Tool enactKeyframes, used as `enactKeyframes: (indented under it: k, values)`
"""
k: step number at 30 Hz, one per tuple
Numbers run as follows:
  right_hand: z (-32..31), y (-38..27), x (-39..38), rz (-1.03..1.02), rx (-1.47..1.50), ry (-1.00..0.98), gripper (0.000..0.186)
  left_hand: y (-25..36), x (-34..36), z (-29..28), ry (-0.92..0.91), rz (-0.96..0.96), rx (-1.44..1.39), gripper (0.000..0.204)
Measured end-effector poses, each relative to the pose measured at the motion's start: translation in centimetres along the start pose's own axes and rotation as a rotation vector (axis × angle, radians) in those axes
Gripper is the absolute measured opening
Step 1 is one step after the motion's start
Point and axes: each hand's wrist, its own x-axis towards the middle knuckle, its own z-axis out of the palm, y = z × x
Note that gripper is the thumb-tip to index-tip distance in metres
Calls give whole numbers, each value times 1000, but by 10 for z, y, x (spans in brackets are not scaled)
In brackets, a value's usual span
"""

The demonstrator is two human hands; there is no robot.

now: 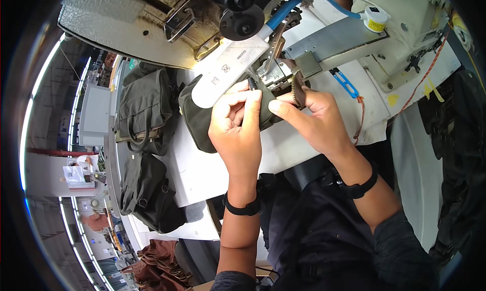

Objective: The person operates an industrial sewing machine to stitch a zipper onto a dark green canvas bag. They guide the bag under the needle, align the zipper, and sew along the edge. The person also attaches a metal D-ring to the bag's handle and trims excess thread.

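My left hand is closed, with thumb and index finger pinching a small black piece by the sewing machine's presser area. Its exact kind cannot be made out. Beneath this hand lies a dark green fabric bag, partly hidden by the hand and the machine. My right hand grips the bag's right edge, where a zipper with brass-coloured teeth curves up beside the fingers. Its thumb points left, toward the left hand.
The sewing machine's head overhangs the work, with a white plate in front. Dark green bags and a darker pile lie to the left on the white table. A blue plastic tool on a cord lies right.
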Motion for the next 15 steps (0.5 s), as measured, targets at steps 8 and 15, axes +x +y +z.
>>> enactKeyframes:
  k: [8,15]
  values:
    - [4,-5,3,35,12,-5,12,-2,7,-3,-27,3,77,19]
    - [8,-13,16,25,-59,54,22,-6,28,-9,-104,-59,32,17]
